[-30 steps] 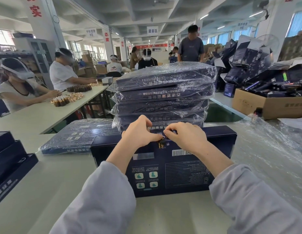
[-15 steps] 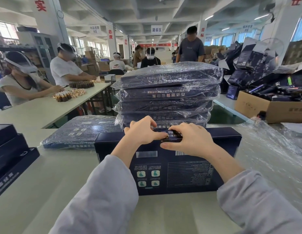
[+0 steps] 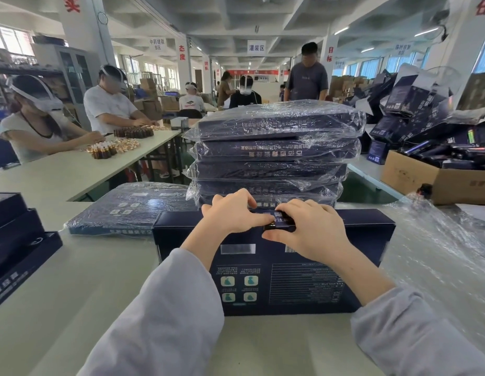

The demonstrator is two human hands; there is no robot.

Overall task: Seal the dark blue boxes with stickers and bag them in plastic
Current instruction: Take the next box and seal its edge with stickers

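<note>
A dark blue box [image 3: 274, 280] lies flat on the table [image 3: 73, 280] in front of me, printed side up. At the middle of its far edge sits a small dark sticker [image 3: 274, 227] with gold print. My left hand [image 3: 230, 213] curls its fingers over that far edge, its thumb tip against the sticker's left end. My right hand [image 3: 309, 232] pinches the sticker onto the edge, fingers on the far side and thumb on the top face. Right behind stands a stack of bagged boxes [image 3: 274, 147].
One bagged box [image 3: 132, 210] lies flat at the left of the stack. Unbagged dark boxes [image 3: 16, 234] are piled at the left edge. Loose clear plastic bags [image 3: 437, 253] cover the table on the right, before a cardboard carton [image 3: 426, 180]. People work at a table behind.
Both hands went from pinching the sticker at the far edge to folding it down over the edge. My right thumb now lies on the box's top face.
</note>
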